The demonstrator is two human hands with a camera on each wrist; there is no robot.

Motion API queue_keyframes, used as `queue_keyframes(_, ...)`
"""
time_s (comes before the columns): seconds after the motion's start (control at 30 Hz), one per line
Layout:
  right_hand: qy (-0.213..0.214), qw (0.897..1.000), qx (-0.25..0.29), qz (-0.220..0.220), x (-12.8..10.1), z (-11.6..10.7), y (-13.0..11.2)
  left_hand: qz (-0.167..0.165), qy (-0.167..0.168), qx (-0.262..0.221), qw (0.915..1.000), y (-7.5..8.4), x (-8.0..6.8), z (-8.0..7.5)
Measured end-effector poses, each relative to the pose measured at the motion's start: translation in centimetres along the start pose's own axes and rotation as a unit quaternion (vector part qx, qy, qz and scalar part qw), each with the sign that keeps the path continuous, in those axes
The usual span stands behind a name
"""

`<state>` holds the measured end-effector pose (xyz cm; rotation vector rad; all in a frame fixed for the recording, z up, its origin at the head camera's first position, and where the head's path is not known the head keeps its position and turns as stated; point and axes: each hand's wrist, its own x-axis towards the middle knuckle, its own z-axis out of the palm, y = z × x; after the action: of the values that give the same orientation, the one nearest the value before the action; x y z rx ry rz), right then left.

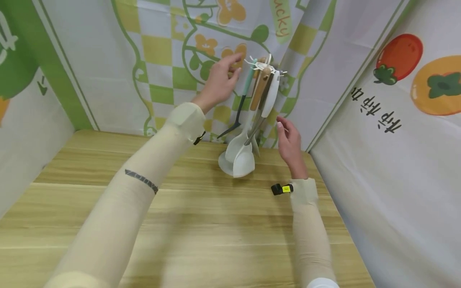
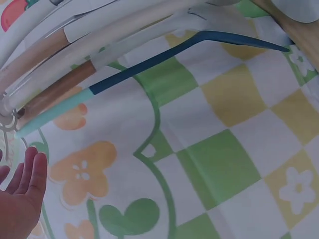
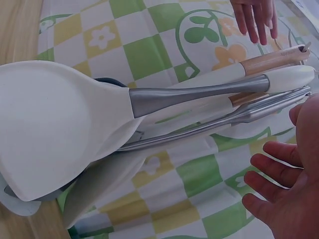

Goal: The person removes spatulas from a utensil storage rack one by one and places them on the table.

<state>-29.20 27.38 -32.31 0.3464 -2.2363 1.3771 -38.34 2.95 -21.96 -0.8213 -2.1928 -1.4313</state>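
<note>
A white utensil rack [image 1: 265, 66] stands at the back of the wooden table [image 1: 201, 224], hung with several kitchen tools. A dark spatula with a teal handle [image 1: 240, 105] [image 2: 149, 67] hangs at its left. White spoons [image 1: 240, 154] [image 3: 60, 124] with wood and steel handles hang beside it. My left hand [image 1: 220, 80] [image 2: 22, 199] is raised left of the rack's top, fingers straight, holding nothing. My right hand [image 1: 289, 142] [image 3: 286, 186] hovers just right of the hanging tools, fingers loosely spread, touching nothing I can see.
Printed cloth walls [image 1: 162, 52] with green checks and flowers close in the table at the back and both sides. The rack's round white base [image 1: 225, 166] sits near the back right corner. Bare tabletop stretches toward me.
</note>
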Motion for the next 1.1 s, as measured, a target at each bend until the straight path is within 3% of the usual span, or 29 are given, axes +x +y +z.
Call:
queue_keyframes(0.17, -0.003, 1.000, 0.000, 0.002, -0.2, 0.1, -1.7, -0.008, -0.014, 0.028, 0.9995, 0.5, 0.3, 0.2)
queue_keyframes(0.33, -0.004, 1.000, 0.000, -0.017, -0.1, 0.1, -1.7, -0.030, -0.008, 0.029, 0.9991, 0.8, 0.3, 0.2)
queue_keyframes(0.8, -0.002, 1.000, 0.006, -0.018, 0.8, 0.4, -2.2, 0.044, 0.041, 0.038, 0.9975, 1.6, 0.3, 0.4)
queue_keyframes(1.0, 0.017, 0.999, 0.022, -0.017, 2.0, 0.9, -2.6, 0.054, 0.054, 0.029, 0.9966, 1.9, 0.5, 0.5)
queue_keyframes(1.1, 0.028, 0.999, 0.031, -0.019, 2.6, 1.3, -2.6, 0.049, 0.063, 0.001, 0.9968, 1.9, 0.7, 0.6)
